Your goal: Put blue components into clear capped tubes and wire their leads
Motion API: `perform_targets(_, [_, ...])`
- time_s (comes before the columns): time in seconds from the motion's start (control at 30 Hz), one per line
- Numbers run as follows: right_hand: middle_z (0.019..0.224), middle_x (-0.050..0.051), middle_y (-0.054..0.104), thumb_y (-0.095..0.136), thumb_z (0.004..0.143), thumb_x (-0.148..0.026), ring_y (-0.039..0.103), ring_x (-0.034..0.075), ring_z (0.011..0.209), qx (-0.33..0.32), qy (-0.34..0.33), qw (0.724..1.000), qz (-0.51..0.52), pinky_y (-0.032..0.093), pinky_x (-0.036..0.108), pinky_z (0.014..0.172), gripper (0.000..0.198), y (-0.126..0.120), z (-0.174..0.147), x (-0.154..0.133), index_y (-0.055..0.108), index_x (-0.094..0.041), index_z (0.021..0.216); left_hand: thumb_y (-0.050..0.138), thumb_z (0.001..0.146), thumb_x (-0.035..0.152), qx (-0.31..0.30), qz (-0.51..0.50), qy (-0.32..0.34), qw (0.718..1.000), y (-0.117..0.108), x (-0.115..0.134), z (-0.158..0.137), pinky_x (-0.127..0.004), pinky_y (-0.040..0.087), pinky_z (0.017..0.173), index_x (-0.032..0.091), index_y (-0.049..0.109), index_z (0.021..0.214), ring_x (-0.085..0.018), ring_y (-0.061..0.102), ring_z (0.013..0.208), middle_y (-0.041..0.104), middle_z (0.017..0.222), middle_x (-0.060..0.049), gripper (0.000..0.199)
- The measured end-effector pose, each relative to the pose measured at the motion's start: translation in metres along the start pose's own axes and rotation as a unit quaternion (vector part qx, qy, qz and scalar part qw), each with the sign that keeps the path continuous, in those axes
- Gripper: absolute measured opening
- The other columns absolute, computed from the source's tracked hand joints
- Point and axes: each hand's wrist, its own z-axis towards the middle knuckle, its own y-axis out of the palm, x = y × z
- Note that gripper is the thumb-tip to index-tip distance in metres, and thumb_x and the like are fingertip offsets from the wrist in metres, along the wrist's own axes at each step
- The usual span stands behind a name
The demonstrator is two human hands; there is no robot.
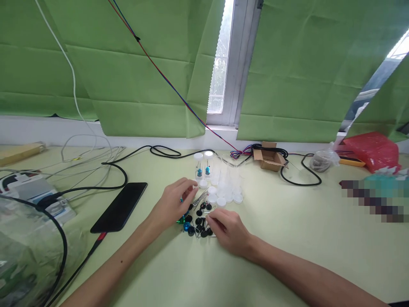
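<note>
My left hand [179, 198] is bent over a pile of small parts, its fingertips close to the white caps. A speck of blue shows beside its fingers, but what they hold is hidden. My right hand [230, 230] is closed in a pinch at the right edge of the black round-headed parts [203, 233]; whatever is in the pinch cannot be made out. Green and blue shiny parts [187, 226] and thin metal pins [200, 198] lie between the hands. Behind them stand two clear capped tubes [208, 164] with blue pieces inside. Several clear tubes with white caps [221, 201] lie to their right.
A black phone [119, 207] with a cable lies left of my arm. Further left are a power strip [28, 189], tangled cables and a clear plastic bag [28, 260]. An open cardboard box [270, 160] and a red plastic bag [372, 149] sit at the back right.
</note>
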Motion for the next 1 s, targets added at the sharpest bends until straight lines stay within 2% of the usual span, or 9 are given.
perform_targets(0.13, [0.063, -0.002, 0.048, 0.046, 0.097, -0.018, 0.040, 0.011, 0.055, 0.046, 0.017, 0.999, -0.010, 0.034, 0.024, 0.054, 0.022, -0.001, 0.002, 0.001, 0.055, -0.018, 0.077, 0.044, 0.099, 0.033, -0.058, 0.015, 0.001, 0.998, 0.010, -0.009, -0.022, -0.030, 0.048, 0.064, 0.023, 0.065, 0.088, -0.017, 0.059, 0.068, 0.063, 0.081, -0.002, 0.026])
perform_targets(0.27, [0.069, 0.000, 0.053, 0.047, 0.097, -0.018, 0.045, 0.012, 0.059, 0.072, 0.045, 0.996, -0.029, 0.039, 0.024, 0.057, 0.015, -0.003, 0.006, 0.003, 0.059, -0.018, 0.087, 0.046, 0.099, 0.032, -0.094, 0.009, 0.028, 0.995, 0.017, -0.015, -0.029, -0.034, 0.049, 0.077, 0.021, 0.067, 0.095, -0.021, 0.060, 0.088, 0.066, 0.091, -0.005, 0.024])
perform_targets(0.4, [0.078, 0.001, 0.059, 0.049, 0.095, -0.016, 0.049, 0.013, 0.060, 0.079, 0.064, 0.993, -0.058, 0.043, 0.025, 0.060, 0.012, -0.004, 0.008, 0.004, 0.059, -0.017, 0.102, 0.050, 0.097, 0.035, -0.107, 0.002, 0.038, 0.994, 0.020, -0.009, -0.033, -0.039, 0.050, 0.083, 0.020, 0.068, 0.105, -0.024, 0.054, 0.096, 0.068, 0.097, -0.007, 0.024])
perform_targets(0.53, [0.092, 0.004, 0.065, 0.048, 0.094, -0.013, 0.049, 0.011, 0.055, 0.062, 0.074, 0.992, -0.080, 0.046, 0.026, 0.059, 0.022, -0.003, 0.005, 0.007, 0.058, -0.018, 0.112, 0.052, 0.097, 0.036, -0.123, -0.028, 0.040, 0.991, 0.020, 0.000, -0.035, -0.041, 0.049, 0.090, 0.022, 0.065, 0.117, -0.025, 0.049, 0.104, 0.069, 0.108, -0.006, 0.028])
perform_targets(0.63, [0.100, 0.007, 0.067, 0.047, 0.094, -0.012, 0.054, 0.012, 0.057, 0.048, 0.077, 0.992, -0.092, 0.050, 0.028, 0.063, 0.026, -0.003, 0.004, 0.010, 0.058, -0.019, 0.117, 0.050, 0.098, 0.035, -0.134, -0.033, 0.042, 0.990, 0.019, 0.003, -0.035, -0.043, 0.048, 0.093, 0.022, 0.066, 0.115, -0.026, 0.046, 0.110, 0.069, 0.113, -0.006, 0.027])
perform_targets(0.77, [0.107, 0.009, 0.069, 0.047, 0.093, -0.008, 0.066, 0.018, 0.078, 0.026, 0.075, 0.993, -0.090, 0.054, 0.030, 0.074, 0.031, -0.004, 0.005, 0.012, 0.059, -0.019, 0.119, 0.048, 0.099, 0.033, -0.145, -0.034, 0.045, 0.988, 0.019, 0.004, -0.035, -0.043, 0.048, 0.094, 0.022, 0.070, 0.107, -0.026, 0.047, 0.111, 0.069, 0.113, -0.006, 0.025])
perform_targets(0.87, [0.113, 0.009, 0.068, 0.046, 0.092, -0.006, 0.067, 0.020, 0.096, 0.008, 0.064, 0.994, -0.083, 0.055, 0.031, 0.083, 0.034, -0.004, 0.006, 0.014, 0.060, -0.021, 0.120, 0.048, 0.099, 0.032, -0.147, -0.030, 0.049, 0.988, 0.020, 0.003, -0.035, -0.043, 0.048, 0.093, 0.023, 0.072, 0.100, -0.025, 0.049, 0.109, 0.069, 0.111, -0.005, 0.026])
perform_targets(1.0, [0.112, 0.008, 0.069, 0.045, 0.093, -0.005, 0.068, 0.020, 0.098, -0.029, 0.066, 0.994, -0.082, 0.055, 0.031, 0.085, 0.034, -0.005, 0.007, 0.016, 0.061, -0.022, 0.118, 0.045, 0.100, 0.032, -0.150, -0.022, 0.045, 0.987, 0.021, 0.004, -0.035, -0.043, 0.048, 0.092, 0.023, 0.073, 0.096, -0.024, 0.050, 0.106, 0.069, 0.109, -0.005, 0.030])
